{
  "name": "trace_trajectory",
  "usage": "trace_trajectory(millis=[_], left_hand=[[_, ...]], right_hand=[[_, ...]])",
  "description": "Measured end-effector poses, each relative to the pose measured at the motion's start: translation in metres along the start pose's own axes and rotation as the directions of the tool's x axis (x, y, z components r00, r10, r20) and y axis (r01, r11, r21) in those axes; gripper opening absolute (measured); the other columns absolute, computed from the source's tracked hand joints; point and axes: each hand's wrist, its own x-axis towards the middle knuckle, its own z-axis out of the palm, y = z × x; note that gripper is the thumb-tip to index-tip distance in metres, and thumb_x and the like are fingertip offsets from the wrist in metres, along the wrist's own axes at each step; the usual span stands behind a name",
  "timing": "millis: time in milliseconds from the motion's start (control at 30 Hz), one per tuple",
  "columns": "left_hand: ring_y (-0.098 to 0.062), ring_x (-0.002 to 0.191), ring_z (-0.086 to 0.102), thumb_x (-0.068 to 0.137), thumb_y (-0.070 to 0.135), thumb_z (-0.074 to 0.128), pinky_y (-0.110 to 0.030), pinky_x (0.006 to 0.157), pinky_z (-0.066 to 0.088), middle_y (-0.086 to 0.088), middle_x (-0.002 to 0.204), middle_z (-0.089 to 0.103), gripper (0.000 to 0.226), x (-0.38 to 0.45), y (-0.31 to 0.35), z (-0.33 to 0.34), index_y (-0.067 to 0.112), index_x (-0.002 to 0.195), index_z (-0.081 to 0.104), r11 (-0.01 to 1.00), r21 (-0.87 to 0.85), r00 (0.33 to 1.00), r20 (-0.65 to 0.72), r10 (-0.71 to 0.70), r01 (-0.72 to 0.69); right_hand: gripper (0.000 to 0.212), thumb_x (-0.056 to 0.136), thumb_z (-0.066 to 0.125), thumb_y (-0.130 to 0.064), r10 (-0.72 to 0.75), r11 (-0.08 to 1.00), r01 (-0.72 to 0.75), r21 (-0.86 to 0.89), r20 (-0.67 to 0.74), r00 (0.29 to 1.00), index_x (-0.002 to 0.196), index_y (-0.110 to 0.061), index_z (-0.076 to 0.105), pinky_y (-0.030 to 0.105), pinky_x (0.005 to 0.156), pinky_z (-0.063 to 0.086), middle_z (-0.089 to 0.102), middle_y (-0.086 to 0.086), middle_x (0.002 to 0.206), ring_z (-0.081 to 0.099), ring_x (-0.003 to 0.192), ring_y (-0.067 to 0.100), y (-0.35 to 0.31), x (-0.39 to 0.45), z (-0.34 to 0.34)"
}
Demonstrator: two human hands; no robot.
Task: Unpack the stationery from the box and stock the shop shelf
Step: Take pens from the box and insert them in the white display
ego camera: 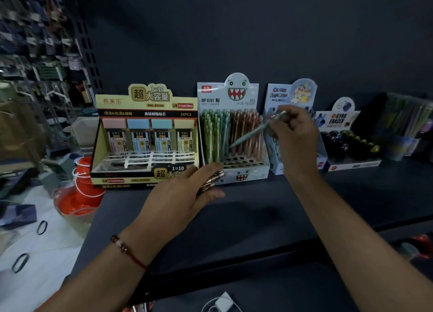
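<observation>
A white monster-face display box (250, 171) stands on the dark shelf (257, 213), holding green and pink mechanical pencils upright in a holed tray. My right hand (295, 129) pinches one pale green pencil (255, 132), tilted, its tip low over the tray between the green and pink rows. In front of the box's lower left corner, my left hand (180, 194) grips a bundle of several pencils (212, 179), their ends pointing toward the box.
A yellow lead-refill display (145, 136) stands left of the pencil box. To the right are a cartoon pencil box (290, 96), a gyro eraser display (346, 138) and a clear tub of pens (405, 124). Red-orange bags (79, 190) lie at the shelf's left end.
</observation>
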Motion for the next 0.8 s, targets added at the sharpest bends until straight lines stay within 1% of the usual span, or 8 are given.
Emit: trace_trajectory(millis=[167,267,333,433,533,633,733,800], left_hand=[[-0.019,0.098,0.065,0.086,0.071,0.021,-0.028,0.073,0.049,0.006,0.127,0.061,0.065,0.001,-0.001,0.000,0.044,0.144,0.030,0.999,0.039,1.000,0.022,-0.021,0.020],[-0.016,0.099,0.063,0.086,0.072,0.019,-0.024,0.071,0.042,0.009,0.129,0.059,0.065,0.002,-0.004,0.002,0.045,0.144,0.027,0.998,0.048,0.999,0.032,-0.033,0.032],[-0.015,0.100,0.062,0.085,0.073,0.019,-0.024,0.073,0.041,0.009,0.130,0.058,0.066,0.003,-0.005,0.003,0.046,0.144,0.026,0.998,0.039,0.998,0.046,-0.042,0.040],[-0.013,0.099,0.062,0.082,0.076,0.028,-0.025,0.076,0.047,0.011,0.130,0.057,0.065,0.004,-0.005,0.003,0.048,0.141,0.027,0.998,0.018,0.997,0.062,-0.055,0.054],[-0.008,0.089,0.059,0.078,0.078,0.042,-0.022,0.072,0.044,0.014,0.130,0.056,0.069,0.006,-0.003,0.002,0.052,0.140,0.025,0.995,0.015,0.990,0.101,-0.097,0.096],[-0.009,0.089,0.060,0.079,0.079,0.041,-0.022,0.071,0.043,0.014,0.125,0.057,0.068,0.006,-0.003,0.002,0.052,0.139,0.025,0.994,0.015,0.989,0.101,-0.107,0.106],[-0.005,0.076,0.054,0.092,0.057,0.045,-0.021,0.061,0.037,0.014,0.105,0.058,0.050,0.005,-0.001,0.000,0.045,0.138,0.028,0.997,-0.011,0.994,0.085,-0.069,0.071],[-0.001,0.070,0.048,0.091,0.042,0.046,-0.017,0.056,0.032,0.016,0.092,0.050,0.050,0.005,0.001,-0.001,0.041,0.138,0.030,0.999,-0.011,0.992,0.111,-0.051,0.053]], right_hand=[[0.031,0.091,0.062,-0.007,-0.082,0.979,0.104,-0.177,0.123,0.989,0.119,-0.021,0.065,0.015,0.061,0.048,0.061,-0.011,0.082,0.058,0.067,-0.002,0.018,0.002,0.019],[0.033,0.094,0.061,-0.008,-0.067,0.981,0.095,-0.171,0.163,0.984,0.120,-0.026,0.065,0.014,0.056,0.048,0.062,-0.020,0.078,0.057,0.061,-0.002,0.029,-0.003,0.023],[0.034,0.095,0.061,-0.009,-0.060,0.981,0.094,-0.169,0.194,0.979,0.124,-0.025,0.065,0.014,0.060,0.048,0.063,-0.020,0.081,0.060,0.066,-0.001,0.034,-0.006,0.026],[0.036,0.095,0.060,-0.009,-0.052,0.981,0.093,-0.169,0.232,0.971,0.127,-0.025,0.063,0.011,0.065,0.049,0.064,-0.014,0.094,0.062,0.078,-0.006,0.038,-0.007,0.028],[0.036,0.095,0.061,-0.010,-0.035,0.984,0.072,-0.160,0.225,0.974,0.130,-0.020,0.061,0.011,0.061,0.047,0.064,-0.011,0.092,0.061,0.070,-0.006,0.041,-0.004,0.029],[0.036,0.094,0.062,-0.011,-0.017,0.985,0.052,-0.167,0.207,0.978,0.129,-0.018,0.061,0.007,0.066,0.047,0.064,-0.015,0.095,0.062,0.079,-0.011,0.044,0.001,0.030],[0.034,0.094,0.064,-0.016,0.004,0.977,0.047,-0.209,0.235,0.972,0.128,-0.020,0.060,0.007,0.073,0.048,0.063,-0.019,0.101,0.060,0.089,-0.015,0.044,0.006,0.032],[0.033,0.093,0.065,-0.018,0.009,0.969,0.056,-0.239,0.264,0.964,0.126,-0.022,0.061,0.007,0.079,0.048,0.063,-0.020,0.100,0.060,0.091,-0.016,0.043,0.010,0.035]])
